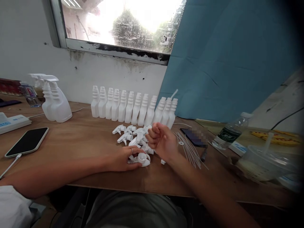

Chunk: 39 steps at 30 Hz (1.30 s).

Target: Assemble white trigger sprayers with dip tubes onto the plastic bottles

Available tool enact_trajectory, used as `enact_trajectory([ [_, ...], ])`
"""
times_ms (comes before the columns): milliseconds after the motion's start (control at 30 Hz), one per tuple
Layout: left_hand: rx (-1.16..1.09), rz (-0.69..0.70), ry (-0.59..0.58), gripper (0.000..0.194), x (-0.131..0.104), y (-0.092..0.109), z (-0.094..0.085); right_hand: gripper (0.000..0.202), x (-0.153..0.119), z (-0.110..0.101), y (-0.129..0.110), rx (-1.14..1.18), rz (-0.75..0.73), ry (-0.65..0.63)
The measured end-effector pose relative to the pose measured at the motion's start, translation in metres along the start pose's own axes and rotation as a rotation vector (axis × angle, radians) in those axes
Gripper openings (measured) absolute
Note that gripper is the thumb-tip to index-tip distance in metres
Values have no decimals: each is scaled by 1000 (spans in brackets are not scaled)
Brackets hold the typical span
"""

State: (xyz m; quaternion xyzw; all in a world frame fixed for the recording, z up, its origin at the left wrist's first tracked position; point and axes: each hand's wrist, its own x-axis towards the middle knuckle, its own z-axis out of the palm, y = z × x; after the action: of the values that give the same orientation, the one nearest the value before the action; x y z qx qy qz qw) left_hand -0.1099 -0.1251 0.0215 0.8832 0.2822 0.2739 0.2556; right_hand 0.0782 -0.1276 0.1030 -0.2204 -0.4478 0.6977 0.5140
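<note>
My left hand (129,159), with a ring on one finger, rests on the brown table with its fingers around a white spray head (143,160), whose round collar faces up. Raised just right of it is my right hand (162,139), fingers curled in; whatever may be inside them is hidden. Several loose white spray heads (125,138) lie in a pile beyond my hands. Behind the pile stands a row of white bottles (123,107) without spray heads; a thin tube sticks up near the right end. Several thin clear tubes (190,150) lie right of my right hand.
Finished-looking spray bottles (60,103) stand at the left, near a phone (27,142) on a cable and a power strip (15,123). At the right are a dark phone (193,137), a water bottle (231,133) and a lidded plastic cup (263,163). The table's front edge runs below my forearms.
</note>
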Motion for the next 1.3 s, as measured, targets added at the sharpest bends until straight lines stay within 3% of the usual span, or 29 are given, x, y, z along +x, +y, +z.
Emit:
enact_trajectory([
  [67, 1, 9, 12, 44, 1, 0, 0, 48, 4, 6, 15, 56, 22, 4],
  [233, 2, 4, 22, 41, 3, 1, 1, 51, 10, 4, 33, 122, 7, -50],
  [533, -7, 11, -1, 38, 3, 4, -1, 53, 9, 2, 41, 80, -6, -72],
  [767, -57, 69, 12, 23, 5, 7, -2, 54, 7, 5, 48, 47, 34, -35],
  [1067, -55, 37, -9, 24, 5, 5, -1, 49, 7, 5, 51, -4, 55, 43],
  [1300, -67, 25, -13, 20, 4, 7, -1, 49, 2, 2, 53, -69, 38, -36],
])
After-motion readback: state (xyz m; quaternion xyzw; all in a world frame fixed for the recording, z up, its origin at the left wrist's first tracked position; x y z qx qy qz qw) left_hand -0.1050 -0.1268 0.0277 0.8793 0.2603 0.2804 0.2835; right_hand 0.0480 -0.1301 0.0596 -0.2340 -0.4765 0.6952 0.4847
